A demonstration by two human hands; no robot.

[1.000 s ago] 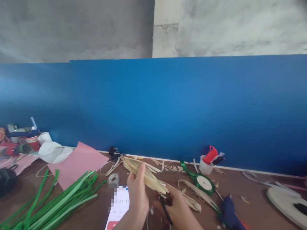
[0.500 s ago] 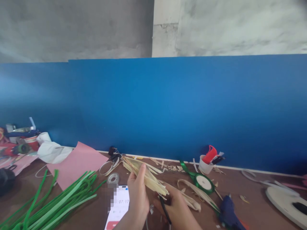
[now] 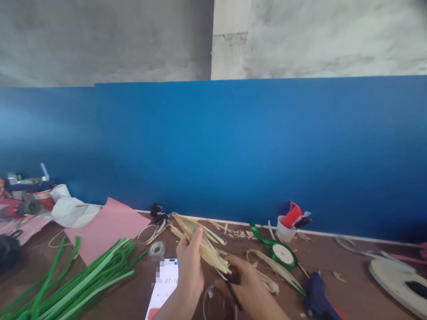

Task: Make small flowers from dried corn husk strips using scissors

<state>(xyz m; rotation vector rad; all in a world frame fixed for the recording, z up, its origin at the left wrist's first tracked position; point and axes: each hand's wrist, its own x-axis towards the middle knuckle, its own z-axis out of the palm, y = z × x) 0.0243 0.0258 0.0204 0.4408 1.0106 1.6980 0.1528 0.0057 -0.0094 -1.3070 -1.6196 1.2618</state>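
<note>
My left hand [image 3: 191, 262] is closed round a bundle of pale yellow dried corn husk [image 3: 208, 251], its thumb lying along the top. The husk tilts, its pointed end away from me and its ragged end towards my right hand [image 3: 243, 278]. That hand is closed on a thin black tool [image 3: 234, 295] at the husk's ragged end; its tip is hidden, so I cannot tell its kind. Loose husk strips [image 3: 275, 266] lie to the right of my hands. Below them is a clear ring-shaped loop [image 3: 220, 306].
Left are green fuzzy stems [image 3: 83, 284], a pink sheet [image 3: 108, 226], a tape roll [image 3: 156, 249] and a phone [image 3: 163, 289]. Right are a green ribbon spool [image 3: 283, 255], a white cup [image 3: 285, 230] of tools and a blue glue gun [image 3: 318, 295]. A blue partition [image 3: 213, 146] stands behind.
My right hand has shifted slightly right and nearer me with the black tool, uncovering more of the clear loop. The husk's ragged end has moved a little left in my left hand.
</note>
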